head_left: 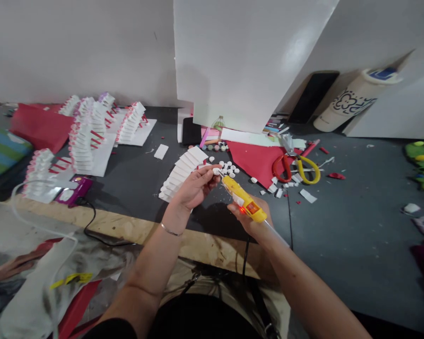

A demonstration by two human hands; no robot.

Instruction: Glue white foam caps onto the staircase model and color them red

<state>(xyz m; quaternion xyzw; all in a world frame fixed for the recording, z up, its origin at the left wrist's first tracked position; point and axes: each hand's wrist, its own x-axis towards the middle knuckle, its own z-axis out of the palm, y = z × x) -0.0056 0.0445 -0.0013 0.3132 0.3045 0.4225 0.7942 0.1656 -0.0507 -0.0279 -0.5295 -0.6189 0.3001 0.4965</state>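
A small white round piece (216, 171) is pinched between the thumb and fingers of my left hand (197, 187). My right hand (251, 220) grips a yellow glue gun (245, 199), its nozzle at the white piece and a red light glowing on its side. Behind my left hand lies a fanned row of white folded strips (180, 173). Several more white round pieces (229, 167) are grouped just beyond the nozzle, on the dark table (212, 219).
Finished-looking white fan models (86, 136) stand at the left by a purple device (76, 190). Scissors with red and yellow handles (309, 170) lie on red paper (250, 157) among scraps. A white bottle (351, 101) leans at the back right, beside a black phone-like slab (313, 96).
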